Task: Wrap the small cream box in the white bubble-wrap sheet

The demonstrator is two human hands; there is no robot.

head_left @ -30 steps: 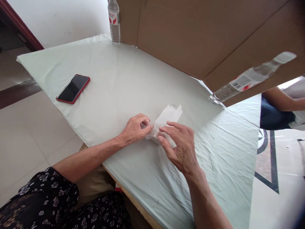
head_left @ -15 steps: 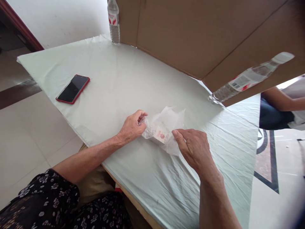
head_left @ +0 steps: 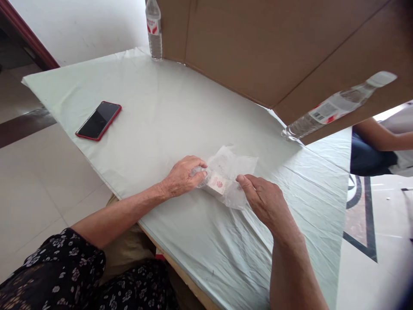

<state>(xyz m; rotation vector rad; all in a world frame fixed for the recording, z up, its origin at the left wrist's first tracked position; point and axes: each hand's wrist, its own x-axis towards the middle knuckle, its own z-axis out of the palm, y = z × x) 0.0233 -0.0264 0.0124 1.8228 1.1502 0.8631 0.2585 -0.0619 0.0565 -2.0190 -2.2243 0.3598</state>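
A crumpled, translucent plastic bag (head_left: 237, 165) lies on the cloth-covered table between my hands. Inside it, or under its film, is a small pale box (head_left: 217, 182) with a reddish printed mark. My left hand (head_left: 185, 175) has its thumb and fingers curled round the bag's left end, close beside the box. At the right edge of the bag, my right hand (head_left: 264, 198) pinches the film between thumb and forefinger. The curled fingers behind that thumb are mostly hidden.
A red-cased phone (head_left: 99, 120) lies on the left of the table (head_left: 155, 112). Two water bottles (head_left: 154, 32) (head_left: 335, 107) stand against a tall cardboard panel (head_left: 232, 47) along the back. Beyond the right edge, another person's arm (head_left: 383, 133) shows.
My left hand has shifted slightly right along the bag, its fingers a little less tightly curled. The film has spread out a bit to the right; my right hand has barely moved.
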